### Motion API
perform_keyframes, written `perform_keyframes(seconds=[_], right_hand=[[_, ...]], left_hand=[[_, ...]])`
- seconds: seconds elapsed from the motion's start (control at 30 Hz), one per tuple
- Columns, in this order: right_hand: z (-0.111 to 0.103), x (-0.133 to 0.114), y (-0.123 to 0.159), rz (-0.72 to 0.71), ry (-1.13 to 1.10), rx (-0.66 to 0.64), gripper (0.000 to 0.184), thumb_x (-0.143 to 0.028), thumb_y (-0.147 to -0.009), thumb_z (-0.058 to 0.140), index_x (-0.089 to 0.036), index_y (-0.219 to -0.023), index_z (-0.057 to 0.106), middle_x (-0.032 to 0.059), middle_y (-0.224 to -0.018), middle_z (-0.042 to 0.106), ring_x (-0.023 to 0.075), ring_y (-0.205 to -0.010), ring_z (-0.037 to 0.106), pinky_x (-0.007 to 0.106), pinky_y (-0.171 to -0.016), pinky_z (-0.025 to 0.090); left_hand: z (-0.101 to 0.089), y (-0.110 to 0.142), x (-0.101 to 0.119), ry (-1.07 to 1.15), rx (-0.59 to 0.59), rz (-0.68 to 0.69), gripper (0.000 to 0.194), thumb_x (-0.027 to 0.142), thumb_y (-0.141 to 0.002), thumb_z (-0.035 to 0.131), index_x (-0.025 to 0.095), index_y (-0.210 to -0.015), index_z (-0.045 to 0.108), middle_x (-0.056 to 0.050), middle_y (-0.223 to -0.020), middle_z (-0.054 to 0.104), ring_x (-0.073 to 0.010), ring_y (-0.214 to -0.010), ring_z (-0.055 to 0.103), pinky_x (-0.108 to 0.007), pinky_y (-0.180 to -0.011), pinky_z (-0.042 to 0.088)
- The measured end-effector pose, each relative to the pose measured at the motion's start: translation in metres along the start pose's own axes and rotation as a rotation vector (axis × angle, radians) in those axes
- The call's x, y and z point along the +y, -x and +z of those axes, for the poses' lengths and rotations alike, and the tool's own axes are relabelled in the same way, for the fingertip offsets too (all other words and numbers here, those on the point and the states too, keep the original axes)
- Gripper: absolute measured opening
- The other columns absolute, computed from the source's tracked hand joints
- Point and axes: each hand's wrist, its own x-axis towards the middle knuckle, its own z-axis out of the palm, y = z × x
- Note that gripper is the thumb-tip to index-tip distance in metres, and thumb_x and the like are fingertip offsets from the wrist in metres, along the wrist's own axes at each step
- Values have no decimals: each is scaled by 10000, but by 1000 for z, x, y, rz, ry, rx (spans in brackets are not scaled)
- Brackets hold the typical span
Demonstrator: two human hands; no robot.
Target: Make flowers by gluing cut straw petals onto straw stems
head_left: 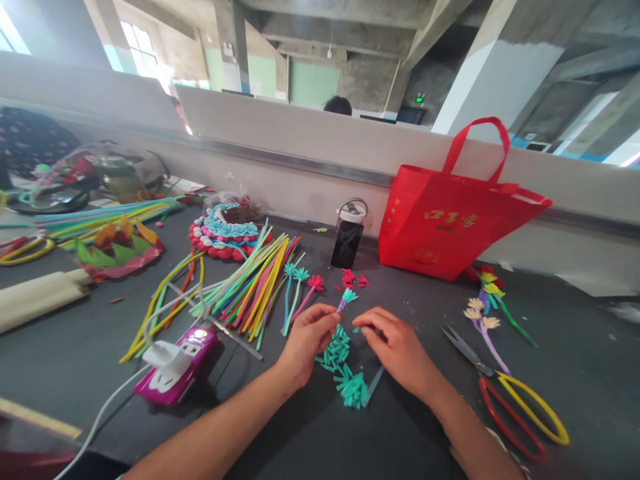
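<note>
My left hand is closed in a pinch on a small pipe-cleaner flower with teal petals and a purple stem, its head pointing up. My right hand is beside it, thumb and forefinger pinching a short teal piece. Below the hands lie piles of cut teal pieces and a narrow translucent strip. Just past my left hand are flowers with teal heads and a pink-red flower. Small red pieces lie behind the held flower.
Left of my hands lie a fan of coloured pipe cleaners and a purple power strip with a white plug. Open scissors and finished flowers are at right. Behind stand a phone against a bottle, and a red bag.
</note>
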Motion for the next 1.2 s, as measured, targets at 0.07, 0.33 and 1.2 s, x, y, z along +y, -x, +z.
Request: perform_keyframes(seconds=[0.07, 0.33, 1.2], right_hand=[[-12, -5, -6, -10, -8, 40, 206, -156, -915, 484, -237, -927, 672, 11, -951, 680, 151, -897, 639, 256, -814, 478], [-13, -16, -21, -41, 54, 298, 214, -177, -873, 575, -259, -1069, 600, -19, -841, 681, 140, -742, 617, 234, -639, 473], [2, -9, -21, -239, 217, 417, 269, -99, -832, 628, -249, -1051, 581, 7, -854, 666, 202, -862, 584, 384, -813, 476]], left_hand=[[1, 0, 0, -8, -2, -9, 181, 299, -743, 704, 162, -795, 598, 70, -558, 451, -32, -423, 258, -219, -414, 118], [0, 0, 2, -46, 2, -11, 217, 355, -769, 689, 164, -794, 591, 71, -538, 421, -40, -424, 246, -229, -415, 110], [7, 7, 5, -67, -11, -39, 263, 373, -714, 755, 142, -784, 650, 73, -513, 403, -45, -463, 277, -204, -434, 166]])
